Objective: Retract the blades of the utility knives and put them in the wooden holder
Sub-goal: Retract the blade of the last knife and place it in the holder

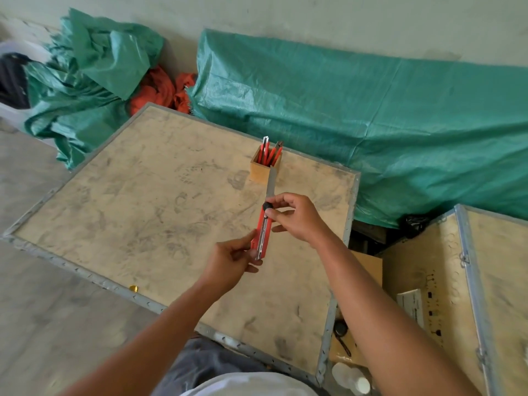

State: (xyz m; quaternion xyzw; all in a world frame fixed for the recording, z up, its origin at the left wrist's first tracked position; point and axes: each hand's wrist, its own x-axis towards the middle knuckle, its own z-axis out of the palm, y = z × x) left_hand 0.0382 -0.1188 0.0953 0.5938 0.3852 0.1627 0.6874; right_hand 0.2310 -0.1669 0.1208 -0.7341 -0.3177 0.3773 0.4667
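I hold a red utility knife [262,234] above the plywood crate top [148,195], its long grey blade pushed out toward the wooden holder [260,172]. My left hand [233,260] grips the rear end of the handle. My right hand [297,217] pinches the black slider knob near the front of the handle. The small square wooden holder stands near the far edge of the top, with several red knives [270,152] standing upright in it.
Green tarpaulin [371,110] covers bundles behind the crate, with orange cloth [160,90] between them. A second crate [457,281] with metal edging stands to the right, across a gap. A small brass object [133,288] lies by the crate's near-left edge.
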